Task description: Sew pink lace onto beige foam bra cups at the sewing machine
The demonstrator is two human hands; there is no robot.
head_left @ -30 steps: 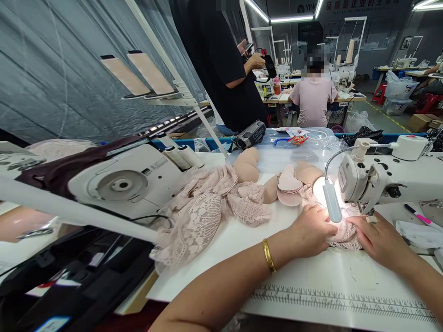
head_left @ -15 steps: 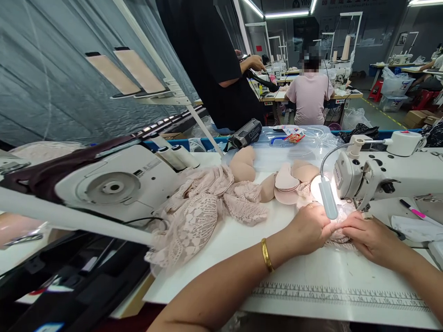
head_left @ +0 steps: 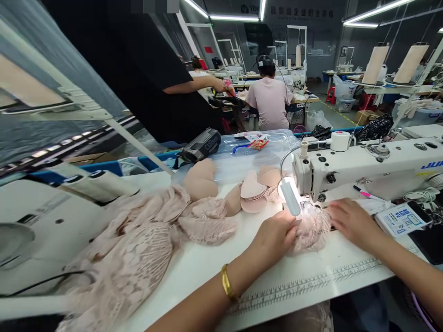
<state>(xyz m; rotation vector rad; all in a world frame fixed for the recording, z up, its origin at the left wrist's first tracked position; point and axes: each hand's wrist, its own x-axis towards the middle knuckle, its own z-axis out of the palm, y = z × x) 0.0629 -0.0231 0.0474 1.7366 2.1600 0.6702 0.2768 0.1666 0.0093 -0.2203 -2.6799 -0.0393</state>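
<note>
A gathered piece of pink lace fabric (head_left: 309, 230) lies under the lit head of a white sewing machine (head_left: 360, 166). My left hand (head_left: 275, 235), with a gold bangle at the wrist, pinches the fabric's left edge between thumb and fingers. On the other side, my right hand (head_left: 355, 226) rests with fingers stretched out, its fingertips at the fabric's right edge beside the machine. A small grey lamp (head_left: 290, 198) on a bendy neck shines on the needle area, which it partly hides. Left of there are stacked beige bra cup pads (head_left: 254, 189).
A heap of pink lace garments (head_left: 145, 249) covers the table's left part. Behind the pads stands a clear plastic bin (head_left: 228, 159) with a black device (head_left: 202, 144) on it. A blue-and-white box (head_left: 403, 219) lies at right. A person in black (head_left: 138, 69) stands beyond the table.
My view has turned to the right. My right hand has moved away from my left hand, off to the fabric's right side. More of the lace shows between my hands.
</note>
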